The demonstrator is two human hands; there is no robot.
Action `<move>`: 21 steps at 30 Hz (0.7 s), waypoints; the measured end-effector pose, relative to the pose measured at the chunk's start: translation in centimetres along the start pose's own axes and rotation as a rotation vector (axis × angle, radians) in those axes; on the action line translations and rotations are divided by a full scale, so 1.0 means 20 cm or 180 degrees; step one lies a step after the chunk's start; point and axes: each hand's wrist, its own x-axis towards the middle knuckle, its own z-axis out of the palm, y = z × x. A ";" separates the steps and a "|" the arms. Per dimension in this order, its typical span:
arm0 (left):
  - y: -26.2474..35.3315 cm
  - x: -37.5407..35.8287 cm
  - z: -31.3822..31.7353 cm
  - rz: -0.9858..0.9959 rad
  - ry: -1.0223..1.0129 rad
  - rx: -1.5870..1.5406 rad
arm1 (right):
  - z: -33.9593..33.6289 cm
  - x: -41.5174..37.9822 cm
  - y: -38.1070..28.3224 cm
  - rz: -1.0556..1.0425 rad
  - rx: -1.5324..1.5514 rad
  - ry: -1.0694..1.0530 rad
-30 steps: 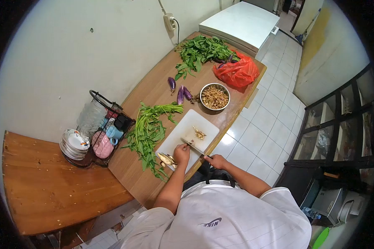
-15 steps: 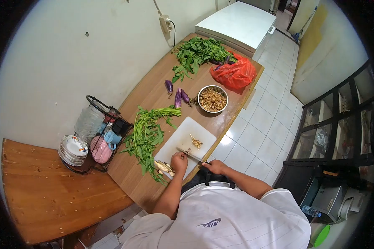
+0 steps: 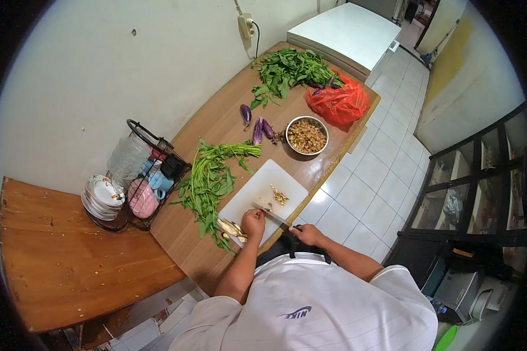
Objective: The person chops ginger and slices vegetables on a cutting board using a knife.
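Observation:
On the white cutting board (image 3: 246,193) my left hand (image 3: 253,223) is closed, fingers curled down beside the blade; what lies under them is hidden. My right hand (image 3: 308,234) grips the dark handle of a knife (image 3: 275,217), whose blade reaches across the board to the left fingertips. Small chopped pieces (image 3: 280,197) form a pile beyond the blade. Sliced eggplant pieces (image 3: 232,229) rest at the board's left edge, next to my left hand. Long-stemmed greens (image 3: 208,181) lie left of the board.
Past the board stand a metal bowl of brownish pieces (image 3: 306,136), several purple eggplants (image 3: 257,131), leafy greens (image 3: 287,70) and a red plastic bag (image 3: 342,104). A black dish rack (image 3: 173,168) holds glasses and cups, with stacked bowls (image 3: 103,199) at its left.
The view has shifted slightly, so the table's contents appear moved a little. Both hands keep nearly the same place at the board, with the knife still in my right hand.

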 end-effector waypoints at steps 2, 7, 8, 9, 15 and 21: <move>-0.02 0.01 0.01 0.0146 0.0055 0.0163 | 0.02 0.00 0.03 -0.0035 -0.0027 -0.0040; -0.04 0.02 0.02 0.0111 -0.0087 0.0426 | 0.00 0.04 -0.04 -0.0048 -0.0362 0.0193; -0.04 0.02 0.02 0.0085 -0.0124 0.0436 | -0.01 0.05 -0.07 -0.0054 -0.0360 0.0193; -0.02 0.02 0.01 0.0087 -0.0110 0.0443 | -0.01 0.07 -0.09 -0.0035 -0.0337 0.0203; -0.03 0.00 0.01 0.0064 0.0015 0.0308 | 0.00 0.02 -0.03 -0.0273 -0.0174 0.0115; -0.06 0.00 0.02 0.0237 0.0089 0.0149 | 0.00 0.00 -0.02 -0.0109 -0.0171 0.0025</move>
